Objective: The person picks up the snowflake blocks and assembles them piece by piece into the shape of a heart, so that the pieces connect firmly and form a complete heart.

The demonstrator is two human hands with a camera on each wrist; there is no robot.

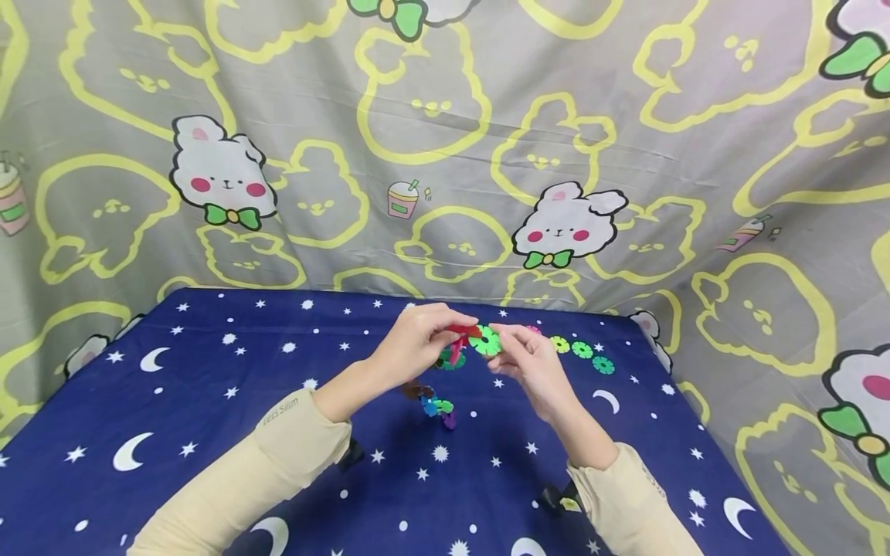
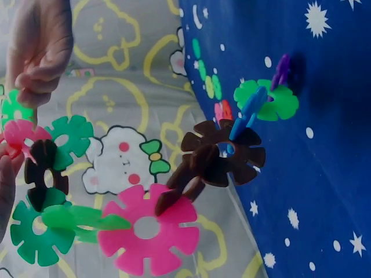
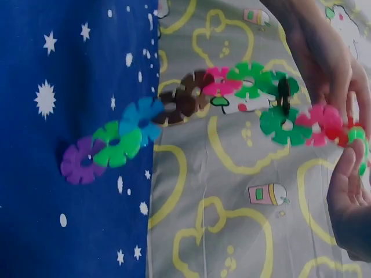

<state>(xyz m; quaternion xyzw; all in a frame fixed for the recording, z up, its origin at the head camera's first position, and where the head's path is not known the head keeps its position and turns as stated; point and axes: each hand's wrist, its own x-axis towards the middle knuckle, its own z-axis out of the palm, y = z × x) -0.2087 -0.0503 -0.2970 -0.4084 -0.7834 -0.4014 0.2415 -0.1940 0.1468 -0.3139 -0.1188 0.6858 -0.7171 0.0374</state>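
Observation:
Both hands are raised over the far part of the table, close together. A red snowflake disc (image 1: 460, 330) is pinched between the thumb and fingers of my left hand (image 1: 419, 344). My right hand (image 1: 530, 364) pinches a light green snowflake disc (image 1: 487, 341), which touches the red one; fingers partly hide where they meet. From the red disc hangs a chain of interlocked discs, including a pink disc (image 2: 148, 229), a brown disc (image 2: 223, 153), a blue disc (image 3: 142, 119) and, at its lower end, a purple disc (image 3: 82, 164).
Loose discs lie in a row beyond my right hand: a pink one (image 1: 532, 330), a yellow one (image 1: 559, 344), a green one (image 1: 582, 350) and a teal one (image 1: 603, 365). A dark blue cloth (image 1: 208, 432) covers the table. Behind it hangs a grey patterned curtain (image 1: 313, 93).

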